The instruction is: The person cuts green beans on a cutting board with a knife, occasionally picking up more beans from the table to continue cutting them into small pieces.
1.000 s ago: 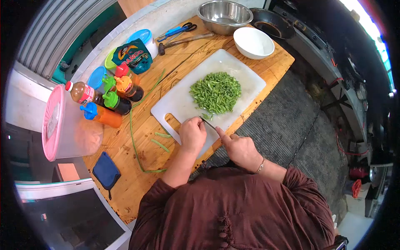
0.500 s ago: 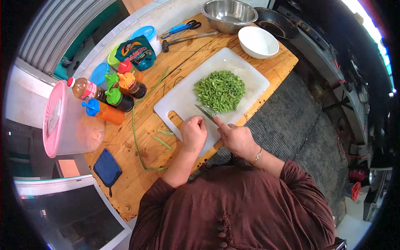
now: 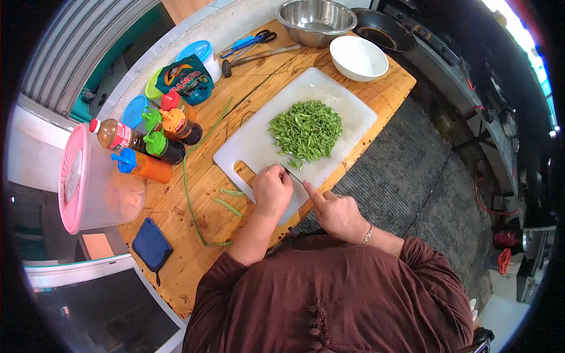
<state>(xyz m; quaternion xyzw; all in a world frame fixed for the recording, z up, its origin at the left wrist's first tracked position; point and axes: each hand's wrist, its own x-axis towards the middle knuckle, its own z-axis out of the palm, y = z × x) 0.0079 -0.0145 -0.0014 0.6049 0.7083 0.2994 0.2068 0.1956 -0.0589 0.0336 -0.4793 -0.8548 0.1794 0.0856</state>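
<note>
My right hand (image 3: 339, 215) is wrapped round a knife, its index finger stretched along the top. The thin dark blade (image 3: 294, 176) shows nearly edge-on, its tip end at my left fingers. My left hand (image 3: 273, 191) is closed over the near side of the white cutting board (image 3: 347, 135), beside its handle slot. What its curled fingers hold is hidden. A heap of chopped green beans (image 3: 305, 130) lies on the board beyond both hands, with a few loose pieces at its near edge. Short green bean lengths (image 3: 228, 206) lie on the wood left of my left wrist.
A white bowl (image 3: 359, 59), steel basin (image 3: 316, 22) and black pan (image 3: 384, 30) stand at the back. Left are a hammer (image 3: 265, 59), scissors (image 3: 250, 41), sauce bottles (image 3: 144, 167), a pink-lidded tub (image 3: 109, 194) and a blue pot holder (image 3: 152, 244). A long green strand (image 3: 187, 188) crosses the table.
The knife blade has turned from its broad side to nearly edge-on and drawn back from the heap to my left fingers. Loose pieces now show at the heap's near edge. The view has shifted slightly.
</note>
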